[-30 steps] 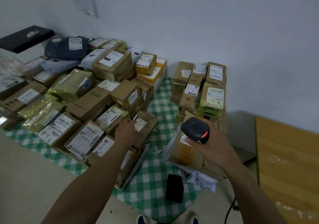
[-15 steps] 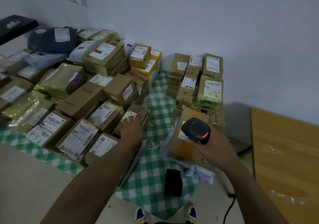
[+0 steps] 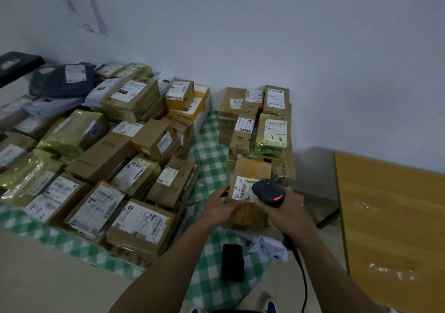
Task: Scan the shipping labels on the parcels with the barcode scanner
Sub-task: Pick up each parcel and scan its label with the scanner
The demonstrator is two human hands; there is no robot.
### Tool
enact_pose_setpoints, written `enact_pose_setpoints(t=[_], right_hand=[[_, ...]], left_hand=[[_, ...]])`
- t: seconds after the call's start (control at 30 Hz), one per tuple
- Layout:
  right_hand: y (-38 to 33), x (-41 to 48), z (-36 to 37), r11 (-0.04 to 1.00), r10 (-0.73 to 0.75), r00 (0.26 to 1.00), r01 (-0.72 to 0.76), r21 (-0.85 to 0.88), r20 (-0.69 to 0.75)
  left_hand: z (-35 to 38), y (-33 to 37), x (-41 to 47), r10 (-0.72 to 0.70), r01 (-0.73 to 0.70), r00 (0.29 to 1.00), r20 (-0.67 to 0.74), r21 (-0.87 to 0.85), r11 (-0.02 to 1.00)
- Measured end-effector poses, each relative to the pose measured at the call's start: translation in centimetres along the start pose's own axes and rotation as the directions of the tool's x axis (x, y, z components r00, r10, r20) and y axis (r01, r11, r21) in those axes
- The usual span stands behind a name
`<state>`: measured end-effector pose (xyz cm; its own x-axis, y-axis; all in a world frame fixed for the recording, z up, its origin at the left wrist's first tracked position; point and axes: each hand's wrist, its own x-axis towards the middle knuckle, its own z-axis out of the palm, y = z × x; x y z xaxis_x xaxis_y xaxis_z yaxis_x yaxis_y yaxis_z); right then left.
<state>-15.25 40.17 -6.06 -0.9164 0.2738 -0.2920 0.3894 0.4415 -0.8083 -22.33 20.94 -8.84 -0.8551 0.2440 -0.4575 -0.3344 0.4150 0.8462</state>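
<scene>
Two hands work on one brown box (image 3: pixel 250 168) in the lower middle of the frame. The fingers of the left hand (image 3: pixel 220 204) curl on the box's left edge, with the thumb up beside the white label (image 3: pixel 241 188). The right hand (image 3: pixel 286 212) is wrapped around the handle of the black scanner (image 3: pixel 267 191). Its head, with a red light, hangs just over the label's right part. The box looks like stiff taped cardboard and is probably light. I would hold it by the side edges and keep the label free. The label seems to read "505 101-16 6A7", but I am not sure. Higher up, a green-wrapped parcel (image 3: pixel 273 134) carries a handwritten "3-3" or "3-2". At the lower left, another parcel (image 3: pixel 51 199) shows "4-3 2".
</scene>
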Motion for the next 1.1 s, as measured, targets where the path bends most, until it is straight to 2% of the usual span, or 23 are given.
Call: enact_pose_setpoints(t=[0.1, 0.23, 0.3, 0.5, 0.67, 0.77, 0.83, 0.97, 1.1], right_hand=[[0.1, 0.4, 1.2, 0.998, 0.007, 1.000, -0.008, 0.068, 0.018], [-1.1, -0.8, 1.7, 0.995, -0.017, 0.999, 0.014, 0.103, 0.028], [-1.3, -1.5, 1.8, 0.991, -0.040, 0.999, 0.037, 0.125, 0.017], [-2.5, -3.5, 1.0, 0.982, -0.109, 0.994, 0.106, 0.155, 0.007], [-3.9, -4.5, -0.7, 0.975, -0.181, 0.983, 0.176, 0.133, 0.025], [-4.7, -4.8, -1.3, 0.974, -0.221, 0.974, 0.218, 0.061, 0.049], [-5.3, -5.0, -1.3, 0.969, -0.247, 0.964, 0.247, 0.016, 0.096], [-6.5, -5.4, -0.4, 0.952, -0.268, 0.942, 0.290, -0.092, 0.203], [-7.4, -5.8, 0.5, 0.904, -0.336, 0.919, 0.375, -0.203, 0.205]], left_hand=[[-0.5, -0.7, -0.6, -0.037, 0.039, 0.999, 0.015, -0.104, 0.994], [-1.2, -1.5, -2.3, -0.022, 0.045, 0.994, 0.109, -0.210, 0.977], [-1.6, -1.7, -3.2, 0.002, 0.026, 0.995, 0.103, -0.276, 0.961], [-3.6, -2.6, -5.7, 0.098, -0.081, 0.994, 0.050, -0.273, 0.959], [-5.9, -1.7, -6.8, 0.221, -0.227, 0.974, -0.051, -0.167, 0.959], [-7.7, -1.1, -6.8, 0.239, -0.251, 0.965, -0.104, -0.123, 0.960], [-8.9, -0.8, -6.7, 0.265, -0.269, 0.956, -0.127, -0.019, 0.963], [-10.9, 0.0, -5.9, 0.315, -0.287, 0.943, -0.111, 0.211, 0.934], [-13.0, 0.4, -5.0, 0.301, -0.256, 0.949, -0.088, 0.336, 0.906]])
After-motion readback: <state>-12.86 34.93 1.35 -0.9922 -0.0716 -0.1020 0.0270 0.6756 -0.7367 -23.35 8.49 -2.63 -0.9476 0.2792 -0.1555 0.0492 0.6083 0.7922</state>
